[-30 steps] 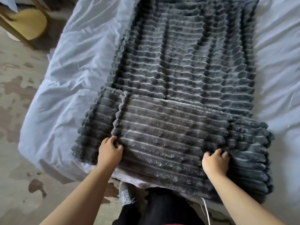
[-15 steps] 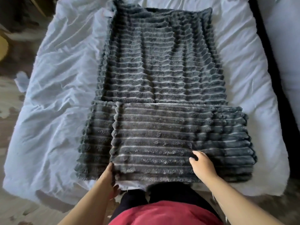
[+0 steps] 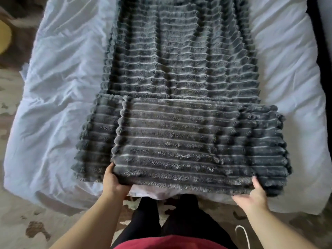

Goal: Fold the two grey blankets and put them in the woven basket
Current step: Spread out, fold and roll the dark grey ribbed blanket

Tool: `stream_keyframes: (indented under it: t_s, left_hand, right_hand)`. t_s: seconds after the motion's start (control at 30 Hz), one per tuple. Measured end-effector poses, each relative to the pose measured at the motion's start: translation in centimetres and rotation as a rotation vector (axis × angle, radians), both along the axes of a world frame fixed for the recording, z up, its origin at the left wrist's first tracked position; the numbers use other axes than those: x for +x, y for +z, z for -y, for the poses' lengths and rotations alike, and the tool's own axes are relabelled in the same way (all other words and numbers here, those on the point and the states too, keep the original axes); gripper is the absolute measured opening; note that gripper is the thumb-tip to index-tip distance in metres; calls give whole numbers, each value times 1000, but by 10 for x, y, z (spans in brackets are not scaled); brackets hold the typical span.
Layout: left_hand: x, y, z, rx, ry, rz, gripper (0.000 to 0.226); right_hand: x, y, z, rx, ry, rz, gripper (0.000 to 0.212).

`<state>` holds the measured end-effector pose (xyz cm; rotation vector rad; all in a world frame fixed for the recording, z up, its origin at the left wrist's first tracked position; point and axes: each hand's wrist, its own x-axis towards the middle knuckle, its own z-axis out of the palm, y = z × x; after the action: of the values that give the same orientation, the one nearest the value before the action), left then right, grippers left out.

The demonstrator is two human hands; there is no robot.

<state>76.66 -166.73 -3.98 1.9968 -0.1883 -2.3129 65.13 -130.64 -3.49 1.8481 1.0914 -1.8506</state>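
**Soft, thick throw, taken at the near hem**

The dark grey ribbed plush blanket lies lengthwise on the white rumpled bed sheet, running away from the person. Its near end is turned over into a doubled band at the edge of the bed. A wider layer shows under the band on the left. It may be more of the same blanket or the second one, and the view does not settle this. The woven basket is not in sight.

The left hand grasps the band's near-left corner, with the thumb on the pile and the fingers tucked beneath. The right hand is released. Its fingers stretch flat along the underside of the hem, its thumb stands against the edge, and it has closed on nothing.

The fabric looks limp and bulky, with deep fleece ribs. I judge it light for its size and fairly grippy. It should sag between two holds, and it will drag the sheet if it is slid rather than lifted. It can take a firm squeeze without harm.

The best holds are probably the two near corners of the band, pinched through both layers so the fold travels as one piece. The hands should be spread wide enough to keep the hem taut. The ribs run across the blanket and make handy lines for squaring the next fold. The offset left edge is the likely trouble, as uneven layers will make a lopsided bundle for the basket.
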Motion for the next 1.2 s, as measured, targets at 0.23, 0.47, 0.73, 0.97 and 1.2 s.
stream_keyframes:
  t_s: [0.23,0.47,0.73,0.97,1.2]
  left_hand:
    - [-28,64,-1,-149,207,-330,47]
    - [-73,142,17,-498,111,-431,18]
    - [-52,181,-12,-534,265,-616,22]
    - [10,149,-49,-509,282,-532,22]
    - [82,138,-58,-501,201,-407,19]
  right_hand:
    - [-33,62,11,-33,-79,-259,24]
    - [-94,145,7,-182,-46,-730,36]
    - [-92,181,-13,-310,-45,-908,50]
    - [-29,151,-42,-260,-66,-724,51]
    - [59,134,-66,-212,-98,-660,41]
